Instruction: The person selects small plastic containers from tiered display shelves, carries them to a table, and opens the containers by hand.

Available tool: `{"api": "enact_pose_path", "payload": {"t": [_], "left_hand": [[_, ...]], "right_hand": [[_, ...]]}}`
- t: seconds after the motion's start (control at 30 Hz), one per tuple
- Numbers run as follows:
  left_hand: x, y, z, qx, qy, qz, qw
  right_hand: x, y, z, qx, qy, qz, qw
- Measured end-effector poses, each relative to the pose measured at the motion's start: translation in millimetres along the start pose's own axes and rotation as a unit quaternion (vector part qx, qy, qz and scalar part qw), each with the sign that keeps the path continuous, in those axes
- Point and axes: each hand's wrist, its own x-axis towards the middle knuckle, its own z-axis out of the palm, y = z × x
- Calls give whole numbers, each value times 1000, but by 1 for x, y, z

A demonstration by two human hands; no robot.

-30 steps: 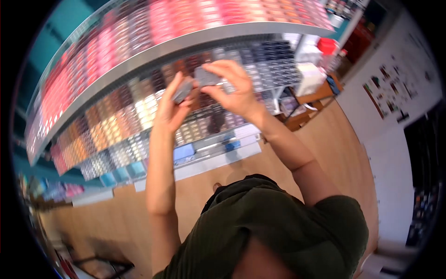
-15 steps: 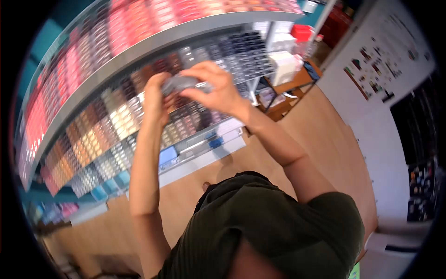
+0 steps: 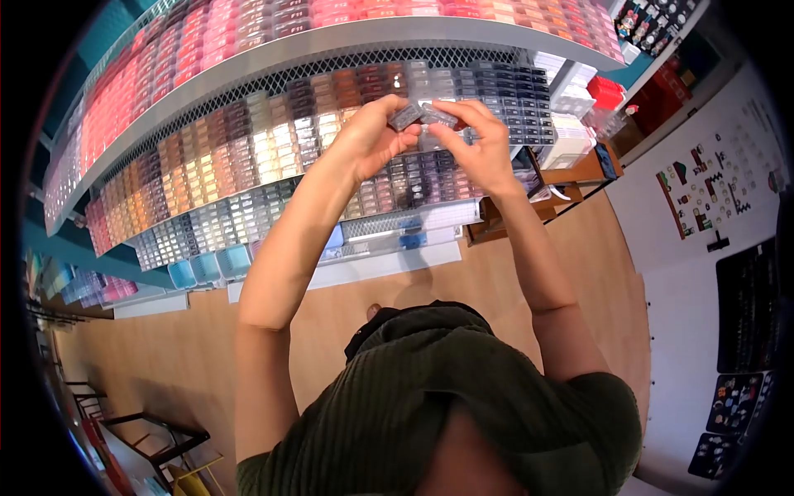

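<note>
My left hand (image 3: pixel 370 140) pinches a small clear box with dark grey contents (image 3: pixel 404 116) between thumb and fingers. Close beside it, my right hand (image 3: pixel 484 150) grips another small clear box, with lighter grey contents (image 3: pixel 438 116), by its right end. The two boxes are held side by side at a slant, their near ends almost touching; whether they touch I cannot tell. Both hands are in front of the rack's middle tier, where stacks of dark grey boxes (image 3: pixel 504 95) and brown boxes (image 3: pixel 347 87) stand.
Curving overhead, the upper shelf's grey edge (image 3: pixel 347 37) carries stacks of pink and red boxes (image 3: pixel 178 62). Light blue bins (image 3: pixel 219 263) sit low on the left. A wooden stand (image 3: pixel 579 169) adjoins the rack's right end; a white wall board (image 3: pixel 703 165) rises beyond.
My hands have shifted right in the view and turned. The grey items, blurred and overlapping before, now show as two separate boxes. The whole view has swung, showing more of the rack.
</note>
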Motion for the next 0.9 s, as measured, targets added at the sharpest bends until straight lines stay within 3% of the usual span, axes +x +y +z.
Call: {"api": "enact_pose_path", "payload": {"t": [0.1,0.23,0.57,0.9], "left_hand": [[-1,-1,-5,-4,-17,19,1000],[-8,-1,0,-36,46,33,998],[5,-11,-14,-54,86,33,994],[-17,-9,2,-81,81,18,993]], "right_hand": [[-3,4,0,1,0,16,1000],[-6,-5,-1,-15,23,3,1000],[-4,-22,5,-65,16,-77,995],[-6,-9,4,-70,-77,-44,994]]}}
